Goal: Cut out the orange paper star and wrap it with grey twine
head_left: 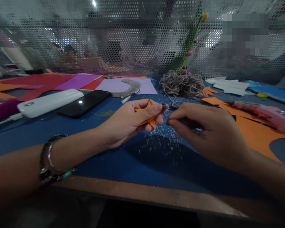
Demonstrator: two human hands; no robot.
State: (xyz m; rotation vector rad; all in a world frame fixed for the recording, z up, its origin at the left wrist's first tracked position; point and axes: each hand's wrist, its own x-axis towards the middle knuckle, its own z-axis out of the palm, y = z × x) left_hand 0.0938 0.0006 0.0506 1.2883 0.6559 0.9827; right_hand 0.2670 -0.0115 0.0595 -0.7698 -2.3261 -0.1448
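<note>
An orange star (152,122) with dark lines across it is pinched between the thumb and fingers of my left hand (130,122). Close on its right, my right hand (204,126) is closed, thumb and forefinger pressed together around something too small to make out. A dark, slim tool (171,107), perhaps small scissors, spans the gap between the hands; its rear part is hidden by my right hand. Small pale scraps (165,142) are scattered on the blue table (104,167) below.
At the left lie a white device (51,103), a black phone (85,104) and coloured sheets. Behind are a grey felt crescent (130,87), a grey yarn heap (182,84) and a perforated screen (133,41). Orange sheets (254,133) and a pink glue gun (263,114) lie at the right.
</note>
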